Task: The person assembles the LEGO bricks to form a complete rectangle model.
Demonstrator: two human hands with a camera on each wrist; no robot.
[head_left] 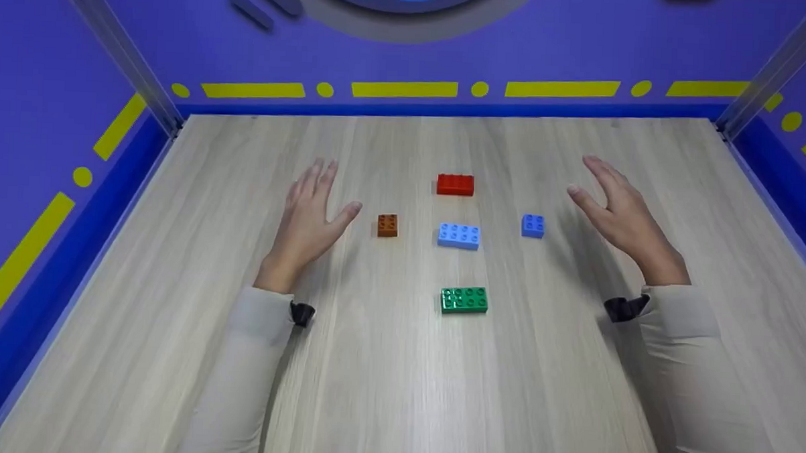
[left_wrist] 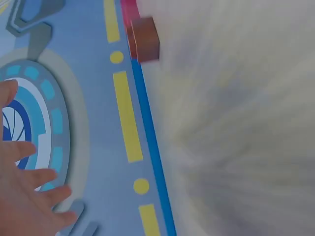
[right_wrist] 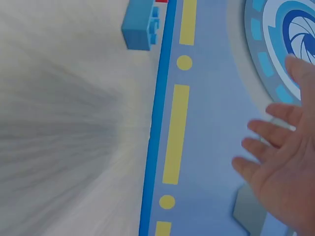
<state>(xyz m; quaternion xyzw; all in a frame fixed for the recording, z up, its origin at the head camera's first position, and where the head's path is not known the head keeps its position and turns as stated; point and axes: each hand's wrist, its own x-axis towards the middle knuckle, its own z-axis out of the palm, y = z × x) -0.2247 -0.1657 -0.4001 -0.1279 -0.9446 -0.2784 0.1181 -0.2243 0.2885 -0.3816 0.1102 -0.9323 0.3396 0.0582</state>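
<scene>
My left hand (head_left: 307, 213) hovers over the table with straight, spread fingers and holds nothing. Nearest to it is a small brown toy brick (head_left: 387, 225), just right of the thumb. On the other side my right hand (head_left: 621, 211) is also held up, empty, fingers extended. A small blue brick (head_left: 533, 226) lies to its left, apart from the thumb. Between the hands sit a longer light-blue brick (head_left: 459, 236), a red brick (head_left: 455, 185) farther back, and a green brick (head_left: 464, 300) nearer the front. In the wrist views, the brown brick (left_wrist: 145, 39) and blue brick (right_wrist: 140, 24) appear again.
All the bricks rest on a pale wood-grain table (head_left: 384, 387). A purple-blue back wall (head_left: 408, 66) with yellow markings rises behind it, and similar panels stand at left (head_left: 37, 140) and right (head_left: 800, 93). Each wrist wears a black strap (head_left: 301, 314).
</scene>
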